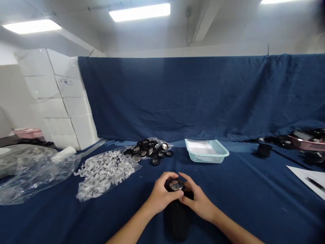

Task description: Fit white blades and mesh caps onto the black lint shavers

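My left hand [162, 191] curls its thumb and fingers around a black round part with a shiny silver disc [176, 184] on top. From the other side, my right hand [196, 200] closes its thumb and index finger at the part's right edge, where dark glossy material shows. Beneath the hands stands a black, roughly cylindrical object [177, 220]; whether the round part is joined to it, I cannot tell. Farther back lies a pile of similar black round parts [147, 149], partly on clear plastic.
Small grey-white plastic pieces [106, 171] are heaped on a clear bag to the left. A light-blue basket [209, 158] with white paper inside sits behind my hands. White boxes [76, 122] rise at left; paper [307, 176] with a pen lies right.
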{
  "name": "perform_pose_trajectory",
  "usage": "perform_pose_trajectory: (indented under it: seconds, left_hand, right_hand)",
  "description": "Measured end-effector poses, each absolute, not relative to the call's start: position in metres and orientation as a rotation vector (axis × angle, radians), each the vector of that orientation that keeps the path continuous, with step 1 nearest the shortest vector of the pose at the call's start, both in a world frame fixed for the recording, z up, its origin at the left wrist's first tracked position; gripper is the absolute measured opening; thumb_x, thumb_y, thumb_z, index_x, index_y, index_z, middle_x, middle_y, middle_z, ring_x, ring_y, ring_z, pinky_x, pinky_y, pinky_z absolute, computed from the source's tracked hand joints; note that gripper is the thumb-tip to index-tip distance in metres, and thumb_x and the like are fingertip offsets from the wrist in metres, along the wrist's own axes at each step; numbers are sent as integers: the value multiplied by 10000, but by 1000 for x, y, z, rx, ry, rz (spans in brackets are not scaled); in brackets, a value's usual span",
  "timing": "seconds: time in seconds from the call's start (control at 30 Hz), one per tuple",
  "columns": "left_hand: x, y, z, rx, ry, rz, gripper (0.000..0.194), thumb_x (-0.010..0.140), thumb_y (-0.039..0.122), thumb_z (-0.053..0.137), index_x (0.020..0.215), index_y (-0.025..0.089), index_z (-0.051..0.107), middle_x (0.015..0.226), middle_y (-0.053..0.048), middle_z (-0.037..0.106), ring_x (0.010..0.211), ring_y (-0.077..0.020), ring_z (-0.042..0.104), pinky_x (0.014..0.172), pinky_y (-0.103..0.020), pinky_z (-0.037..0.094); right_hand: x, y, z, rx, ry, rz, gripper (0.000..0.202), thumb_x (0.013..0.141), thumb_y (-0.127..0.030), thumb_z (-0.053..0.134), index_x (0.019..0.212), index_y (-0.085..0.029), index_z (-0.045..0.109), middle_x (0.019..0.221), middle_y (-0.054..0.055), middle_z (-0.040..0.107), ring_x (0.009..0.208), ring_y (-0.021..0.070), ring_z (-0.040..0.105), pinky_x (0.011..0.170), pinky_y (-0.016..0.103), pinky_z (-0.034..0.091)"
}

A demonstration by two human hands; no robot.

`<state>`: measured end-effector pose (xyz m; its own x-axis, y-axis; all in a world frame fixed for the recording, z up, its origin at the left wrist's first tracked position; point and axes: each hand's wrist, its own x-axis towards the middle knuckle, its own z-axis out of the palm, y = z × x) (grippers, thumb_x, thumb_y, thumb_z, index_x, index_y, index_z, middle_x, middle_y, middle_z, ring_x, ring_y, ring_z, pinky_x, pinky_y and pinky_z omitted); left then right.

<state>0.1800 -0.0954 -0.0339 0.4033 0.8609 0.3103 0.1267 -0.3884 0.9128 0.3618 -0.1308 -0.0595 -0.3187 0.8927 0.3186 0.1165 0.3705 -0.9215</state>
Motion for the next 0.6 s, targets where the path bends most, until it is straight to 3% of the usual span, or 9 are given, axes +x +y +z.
perform_pose_trajectory:
  seconds: [0.3, 0.5, 0.6]
  left_hand:
    - [173, -94, -38, 1496, 735, 934, 482, 663, 247, 807, 1101, 206, 610, 1053, -40, 622, 1024, -221, 565, 908, -316, 396]
    - [176, -95, -35, 1189, 630, 997, 335, 742, 229, 755, 1047, 209, 616, 1039, -32, 615, 1011, -179, 558, 860, -271, 394]
    - [177, -98, -32, 1043, 557, 1017, 324, 767, 228, 739, 1058, 220, 595, 1032, -29, 605, 923, -152, 581, 806, -260, 415]
  right_hand:
    - [367, -125, -63, -914, -1560, 1137, 720, 767, -325, 736, 1374, -244, 357, 1044, 42, 652, 929, 196, 600, 894, 360, 426]
    - [370, -130, -53, -866, -1242, 1441, 555, 813, -363, 701, 1311, -279, 473, 1149, 35, 629, 1100, 196, 557, 1007, 345, 351]
    - [360, -141, -49, -698, -938, 1714, 516, 869, -426, 620, 1335, -279, 456, 1228, 58, 609, 1059, 209, 594, 955, 377, 410]
